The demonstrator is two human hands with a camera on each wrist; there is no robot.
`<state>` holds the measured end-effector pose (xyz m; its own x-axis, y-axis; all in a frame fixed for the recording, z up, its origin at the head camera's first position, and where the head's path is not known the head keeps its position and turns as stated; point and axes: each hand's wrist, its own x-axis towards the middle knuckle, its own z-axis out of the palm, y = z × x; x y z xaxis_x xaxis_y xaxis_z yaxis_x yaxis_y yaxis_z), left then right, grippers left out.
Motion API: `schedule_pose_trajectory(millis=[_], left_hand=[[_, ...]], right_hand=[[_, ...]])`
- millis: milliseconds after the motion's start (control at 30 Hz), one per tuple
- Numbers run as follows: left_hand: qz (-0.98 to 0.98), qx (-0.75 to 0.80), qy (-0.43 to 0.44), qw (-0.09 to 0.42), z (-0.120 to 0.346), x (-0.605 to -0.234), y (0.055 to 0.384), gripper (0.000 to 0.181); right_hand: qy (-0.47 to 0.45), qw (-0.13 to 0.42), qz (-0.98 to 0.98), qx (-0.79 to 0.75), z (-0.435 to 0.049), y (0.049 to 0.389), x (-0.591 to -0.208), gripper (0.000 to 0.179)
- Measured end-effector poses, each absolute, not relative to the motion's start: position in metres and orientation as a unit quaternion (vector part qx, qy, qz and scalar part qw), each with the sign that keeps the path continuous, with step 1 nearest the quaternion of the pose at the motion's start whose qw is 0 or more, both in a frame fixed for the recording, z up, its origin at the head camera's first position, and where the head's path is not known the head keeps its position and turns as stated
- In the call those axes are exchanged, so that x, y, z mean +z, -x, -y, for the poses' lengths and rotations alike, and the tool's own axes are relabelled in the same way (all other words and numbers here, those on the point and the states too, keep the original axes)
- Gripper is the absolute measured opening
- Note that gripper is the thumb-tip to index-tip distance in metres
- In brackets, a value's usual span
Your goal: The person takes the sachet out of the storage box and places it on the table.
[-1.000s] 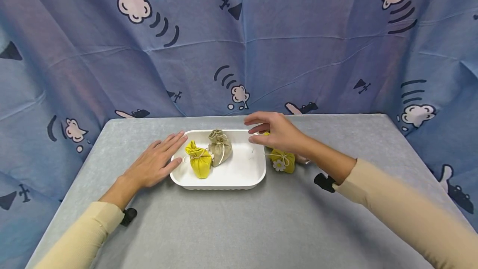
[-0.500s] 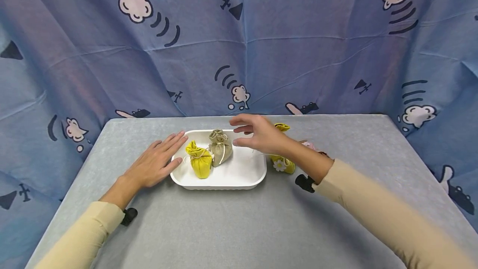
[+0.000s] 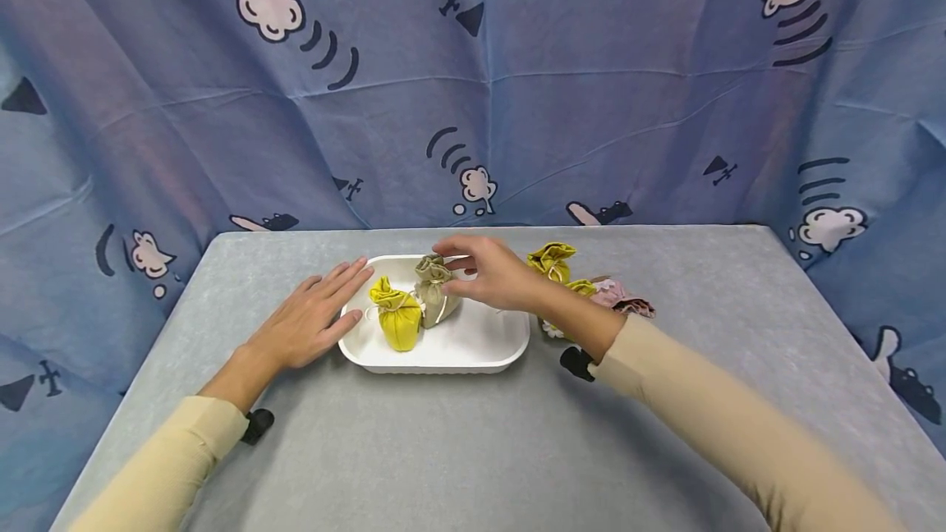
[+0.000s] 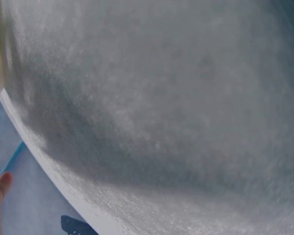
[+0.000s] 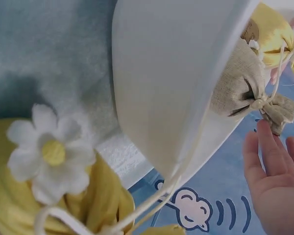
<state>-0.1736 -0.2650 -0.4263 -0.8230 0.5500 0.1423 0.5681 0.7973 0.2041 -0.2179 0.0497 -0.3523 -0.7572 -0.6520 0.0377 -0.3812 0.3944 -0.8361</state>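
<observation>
A beige drawstring pouch (image 3: 434, 302) stands in the white tray (image 3: 484, 351), beside a yellow drawstring pouch (image 3: 399, 325). My right hand (image 3: 495, 273) is at the beige pouch's gathered top, thumb and fingers apart around it. In the right wrist view, the fingers of the right hand (image 5: 277, 181) reach up to the neck of that pouch (image 5: 237, 83); whether they touch is unclear. My left hand (image 3: 310, 318) lies flat with straight fingers at the tray's left rim. The left wrist view shows mostly tabletop, with a fingertip (image 4: 2, 186) at the lower left.
Right of the tray lie more pouches: a yellow one (image 3: 553, 259), a yellow one with a white flower (image 5: 53, 152), partly behind the right wrist, and a pink one (image 3: 619, 295). A patterned blue cloth (image 3: 591, 89) hangs behind the grey table (image 3: 414, 458).
My right hand has moved left from above the tray's right edge to the beige pouch, uncovering the pouches on the right. The left hand has stayed put.
</observation>
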Motion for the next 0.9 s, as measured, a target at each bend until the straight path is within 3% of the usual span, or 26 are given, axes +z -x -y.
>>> schedule_pose_trajectory(millis=[900], left_hand=[[0.946,-0.122,0.298,0.042,0.266,-0.427,0.174,0.063]], right_hand=[[0.303,0.160,-0.855,-0.390,-0.032,0.224,-0.365,0.060]])
